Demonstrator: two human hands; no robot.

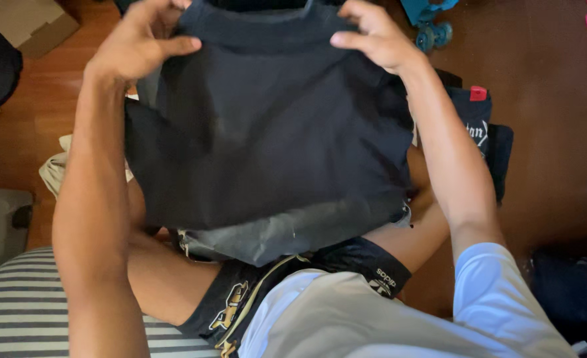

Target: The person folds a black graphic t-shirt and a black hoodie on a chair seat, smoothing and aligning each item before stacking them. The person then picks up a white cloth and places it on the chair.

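Both hands hold a dark garment up by its top edge in the head view. Left hand (137, 46) has its grip clamped on the upper left corner of the dark garment (267, 132), thumb pressed across the front. Right hand (373, 36) pinches the upper right corner the same way. Cloth hangs down over the person's lap, its lower part folded or doubled, though I cannot tell which. Behind it lies another dark garment (485, 136) on the wooden floor (552, 86). A striped cushion (15, 308) sits lower left, a cardboard box (28, 23) upper left.
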